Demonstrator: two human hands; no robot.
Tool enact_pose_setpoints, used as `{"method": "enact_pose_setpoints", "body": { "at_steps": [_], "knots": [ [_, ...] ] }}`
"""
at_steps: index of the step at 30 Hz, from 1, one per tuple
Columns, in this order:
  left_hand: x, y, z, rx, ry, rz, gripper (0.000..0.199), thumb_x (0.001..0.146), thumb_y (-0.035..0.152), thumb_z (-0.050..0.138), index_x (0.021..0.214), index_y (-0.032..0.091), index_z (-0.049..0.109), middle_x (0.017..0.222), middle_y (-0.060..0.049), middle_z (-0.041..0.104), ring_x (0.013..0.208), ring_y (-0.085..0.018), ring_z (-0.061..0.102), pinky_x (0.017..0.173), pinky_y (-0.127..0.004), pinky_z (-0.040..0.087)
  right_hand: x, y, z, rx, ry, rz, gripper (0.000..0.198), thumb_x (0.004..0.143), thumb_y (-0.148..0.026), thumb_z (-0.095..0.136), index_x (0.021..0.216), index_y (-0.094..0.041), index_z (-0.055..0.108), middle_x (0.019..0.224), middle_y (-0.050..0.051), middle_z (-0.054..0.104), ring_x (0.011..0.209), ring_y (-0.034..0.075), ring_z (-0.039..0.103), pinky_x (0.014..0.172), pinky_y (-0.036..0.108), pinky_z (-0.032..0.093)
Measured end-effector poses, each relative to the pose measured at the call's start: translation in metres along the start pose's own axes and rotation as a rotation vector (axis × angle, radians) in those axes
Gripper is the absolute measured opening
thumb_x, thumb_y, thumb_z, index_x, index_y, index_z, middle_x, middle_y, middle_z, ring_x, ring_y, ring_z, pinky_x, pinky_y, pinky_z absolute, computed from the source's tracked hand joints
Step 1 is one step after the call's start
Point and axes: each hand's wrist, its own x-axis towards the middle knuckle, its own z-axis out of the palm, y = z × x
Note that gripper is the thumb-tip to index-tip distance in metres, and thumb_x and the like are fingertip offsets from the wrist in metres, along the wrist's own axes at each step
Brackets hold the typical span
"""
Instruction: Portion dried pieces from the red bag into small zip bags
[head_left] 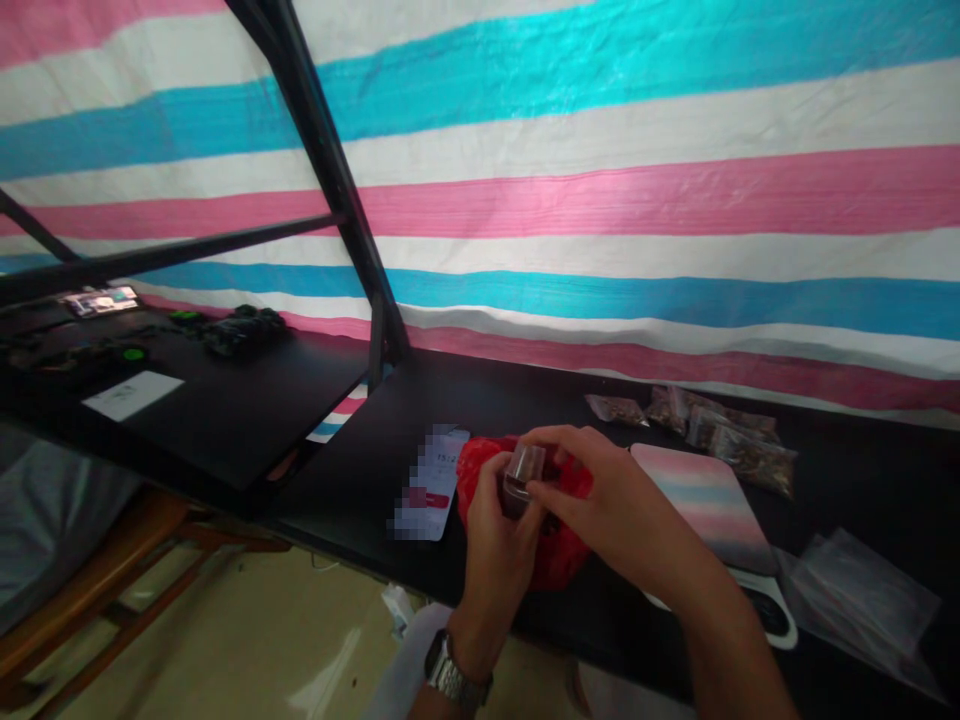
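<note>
A small clear plastic cup [528,462] is held over a red plastic bag [559,562]; dark contents seem to show low in it. My left hand [495,535], with a watch at the wrist, wraps round the cup from the left and below. My right hand [592,480] reaches over from the right, its thumb and fingers closed about the cup's upper part. What lies inside the bag is mostly hidden by both hands. Just right of my right forearm is a kitchen scale [694,490] with a glossy, reflecting plate.
Several clear packets of brown pieces [750,455] lie behind the scale. Flat clear plastic bags [862,600] are at the right. A phone [431,490] lies left of the red bag. A dark metal frame post [337,190] rises at the table's left end, before a striped sheet [637,200].
</note>
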Motion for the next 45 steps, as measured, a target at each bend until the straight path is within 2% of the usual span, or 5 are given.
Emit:
{"method": "enact_pose_setpoints", "body": {
  "at_steps": [13,18,26,35,45],
  "knots": [
    [-0.005,0.008,-0.005,-0.057,0.085,0.046,0.031,0.088,0.037,0.083,0.111,0.022,0.068,0.091,-0.001,0.069,0.079,-0.017,0.065,0.078,-0.03,0.052,0.006,0.004,-0.005,0.011,0.209,-0.007,0.031,0.093,-0.026,0.071,0.124,-0.028,0.075,0.117,0.006,0.078,0.101,0.023,0.071,0.096,0.038,0.055],
    [-0.04,0.024,-0.003,-0.156,0.2,-0.036,0.049,0.086,0.065,0.081,0.109,0.024,0.066,0.088,-0.002,0.068,0.076,-0.017,0.065,0.072,-0.027,0.053,0.005,0.024,-0.004,-0.08,-0.086,0.098,0.026,0.09,-0.017,0.069,0.113,-0.025,0.078,0.115,0.005,0.08,0.109,0.026,0.073,0.102,0.041,0.052],
    [-0.121,-0.018,0.007,-0.138,-0.065,-0.2,0.058,0.081,0.077,0.074,0.106,0.025,0.068,0.08,-0.007,0.068,0.07,-0.021,0.063,0.062,-0.032,0.053,0.003,0.029,0.009,-0.211,-0.206,0.14,0.044,0.081,-0.001,0.062,0.116,-0.023,0.079,0.124,0.008,0.079,0.121,0.027,0.07,0.109,0.041,0.048],
    [-0.103,0.008,0.009,-0.145,0.074,-0.287,0.056,0.085,0.076,0.073,0.108,0.026,0.067,0.085,-0.004,0.068,0.078,-0.02,0.065,0.074,-0.032,0.055,-0.002,0.026,0.007,-0.144,-0.243,0.185,0.03,0.084,-0.007,0.066,0.104,-0.024,0.081,0.106,0.005,0.082,0.095,0.023,0.076,0.086,0.033,0.055],
    [-0.081,0.0,-0.006,-0.152,0.084,-0.065,0.044,0.091,0.064,0.076,0.112,0.027,0.065,0.076,0.0,0.07,0.069,-0.017,0.066,0.067,-0.028,0.053,-0.006,0.023,0.0,-0.024,-0.333,0.209,0.02,0.098,-0.026,0.062,0.103,-0.023,0.081,0.094,0.004,0.082,0.082,0.021,0.073,0.069,0.029,0.05]
  ]
}}
